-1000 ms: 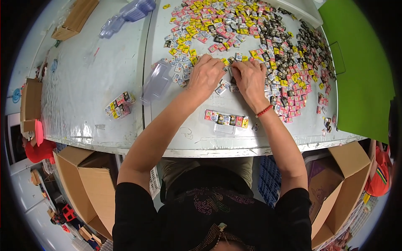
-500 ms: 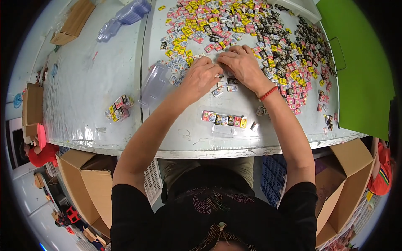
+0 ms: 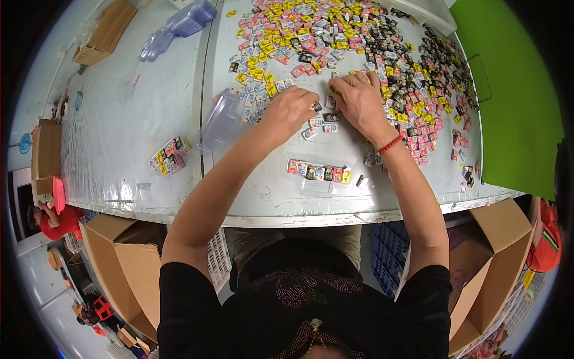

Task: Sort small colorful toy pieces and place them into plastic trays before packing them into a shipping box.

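Over the table my left hand (image 3: 289, 112) has its fingers pinched together, with a small dark printed block (image 3: 317, 107) at the fingertips. To its right, my right hand (image 3: 362, 103) has its fingers curled closed at the pile's near edge; what they hold is mostly hidden. Between and just below the hands lie several loose blocks, among them a black one (image 3: 330, 117) and a white one (image 3: 309, 133). Nearer to me, a clear plastic tray (image 3: 315, 186) holds a row of blocks in pink, white, black and yellow (image 3: 319, 172).
A wide pile of small blocks (image 3: 311, 42) covers the far table. An empty clear tray (image 3: 221, 122) lies left of my hands, a cluster of blocks (image 3: 170, 155) farther left. Stacked trays (image 3: 182, 24) stand at the back. Open cardboard boxes (image 3: 134, 263) flank me below the table edge.
My right hand has moved right and a little nearer, away from my left hand, so the gap between them is wider. My left hand has barely shifted.
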A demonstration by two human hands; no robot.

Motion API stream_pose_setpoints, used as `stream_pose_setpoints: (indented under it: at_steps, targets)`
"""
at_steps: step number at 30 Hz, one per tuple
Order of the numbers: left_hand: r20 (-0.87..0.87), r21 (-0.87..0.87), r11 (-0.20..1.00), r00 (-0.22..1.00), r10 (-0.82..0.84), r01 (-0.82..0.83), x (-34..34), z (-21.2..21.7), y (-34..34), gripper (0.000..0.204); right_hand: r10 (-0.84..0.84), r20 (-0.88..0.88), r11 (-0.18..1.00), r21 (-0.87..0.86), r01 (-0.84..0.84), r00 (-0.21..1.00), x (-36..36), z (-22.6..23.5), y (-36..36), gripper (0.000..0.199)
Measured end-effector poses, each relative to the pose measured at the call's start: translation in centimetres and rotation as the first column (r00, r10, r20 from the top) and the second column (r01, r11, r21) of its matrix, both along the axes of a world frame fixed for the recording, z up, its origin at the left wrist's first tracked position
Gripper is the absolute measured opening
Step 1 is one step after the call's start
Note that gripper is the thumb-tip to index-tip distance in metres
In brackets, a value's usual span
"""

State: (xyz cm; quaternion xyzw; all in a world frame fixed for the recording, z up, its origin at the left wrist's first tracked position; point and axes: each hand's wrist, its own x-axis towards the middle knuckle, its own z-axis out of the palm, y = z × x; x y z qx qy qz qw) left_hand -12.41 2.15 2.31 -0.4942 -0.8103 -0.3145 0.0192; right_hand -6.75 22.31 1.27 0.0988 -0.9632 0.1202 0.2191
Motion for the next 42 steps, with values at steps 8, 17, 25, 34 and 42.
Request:
stream_pose_setpoints:
  at_steps: [8, 17, 25, 34, 42]
  targets:
    - [0.029, -0.019, 0.998, 0.998, 0.053, -0.053, -0.4, -0.2, -1.4, 0.026, -0.072, -0.015, 0.997, 0.004, 0.072, 0.997, 0.6, 0.4, 0.0, 0.017]
    - [0.012, 0.046, 0.998, 0.999, -0.043, 0.043, -1.3, -0.8, 0.3, 0.035, -0.176, 0.104, 0.981, -0.061, 0.183, 0.979, 3.6, 2.3, -2.7, 0.013]
    - [0.050, 0.005, 0.995, 0.994, -0.100, 0.100, -1.0, -1.2, 0.0, 0.023, -0.244, 0.097, 0.969, 0.050, 0.240, 0.965, 5.9, 1.9, -2.1, 0.019]
    - [0.058, 0.038, 0.999, 0.998, -0.034, 0.032, -0.2, -1.1, -2.6, 0.020, 0.078, 0.139, 0.984, 0.150, -0.099, 0.987, 4.9, 2.4, -1.8, 0.022]
    - [-0.063, 0.017, 0.999, 0.998, 0.028, -0.027, -0.3, -0.9, -2.5, 0.019, 0.079, 0.134, 0.952, 0.285, -0.115, 0.988, 2.7, 1.4, -1.5, 0.020]
